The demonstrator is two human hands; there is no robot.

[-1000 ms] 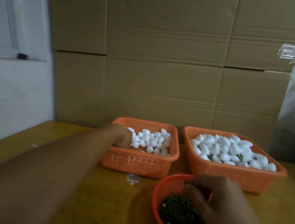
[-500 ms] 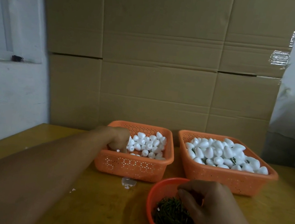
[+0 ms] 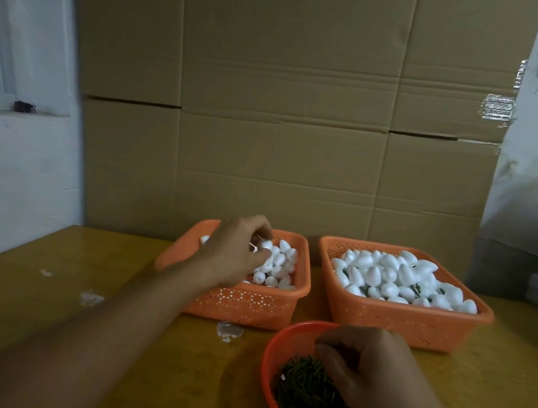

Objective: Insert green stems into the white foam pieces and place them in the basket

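My left hand (image 3: 236, 254) is over the left orange basket (image 3: 239, 303), thumb and forefinger pinching one white foam piece (image 3: 265, 245) just above the heap of small foam pieces (image 3: 277, 267). The held piece is mostly hidden by my fingers; what shows is rounded and plain white, and I cannot tell which way its long axis runs. The loose small pieces are egg-shaped with one tapered end, lying at mixed angles, several with the narrow tip toward the far right. My right hand (image 3: 374, 381) is in the round red-orange bowl (image 3: 272, 370) at near centre-right, fingers curled down into the pile of green stems (image 3: 303, 395); fingertips are bunched together at the pile, but I cannot tell whether a stem is actually caught between them. Stems are short, thin, dark green, heaped with long axes in every direction. The right orange basket (image 3: 399, 322), far right of the bowl, holds larger white foam pieces (image 3: 398, 281), also teardrop-shaped, piled above the rim, long axes mostly lying flat or tilted, tips pointing variously. Bits of dark green stem show between some of them. Both baskets are perforated plastic and sit side by side, apart, on the yellow-brown table (image 3: 38, 309). White foam crumbs (image 3: 229, 331) lie on the table just near of the left basket, more (image 3: 91, 298) further left. A cardboard wall (image 3: 292, 103) stands behind the baskets.
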